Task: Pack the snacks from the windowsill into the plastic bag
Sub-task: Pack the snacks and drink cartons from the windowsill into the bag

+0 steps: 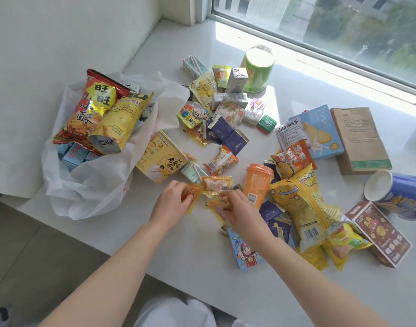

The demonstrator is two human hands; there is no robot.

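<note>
Left hand (172,204): curled round a small orange-yellow sachet (193,197), pinched at its crinkled edge.
Right hand (237,208): closed on a bunch of similar yellow sachets (214,205), fingers bent over them; exact count not readable.
Sachet above the hands: clear-fronted packet (217,184) with a barcode, lying just beyond both hands, seemingly touching the held ones.
Handling, small sachets: judged light, limp and slick-filmed; likely to slide out of a loose bunch, so best gathered by the sealed edges or scooped several at once.
Plastic bag (93,185): white, thin, slumped open on the windowsill (197,251) to the left, mouth facing up and right; already holding a red crisp bag (91,109), a yellow crisp bag (122,121) and pale blue cartons (74,154).
Handling, plastic bag: soft and shapeless; mouth probably needs one hand to hold it open.
Noodle tub (159,159): yellow, on its side against the bag's rim; stiff, bulky, probably light.
Orange cup (256,185): upright beside the right hand; rigid, graspable round the body.
Popcorn bag (296,204): yellow, puffed, crushable; to be lifted by the top seam.
Remaining snacks: cartons, boxes and a green canister (257,72) scattered toward the window.
</note>
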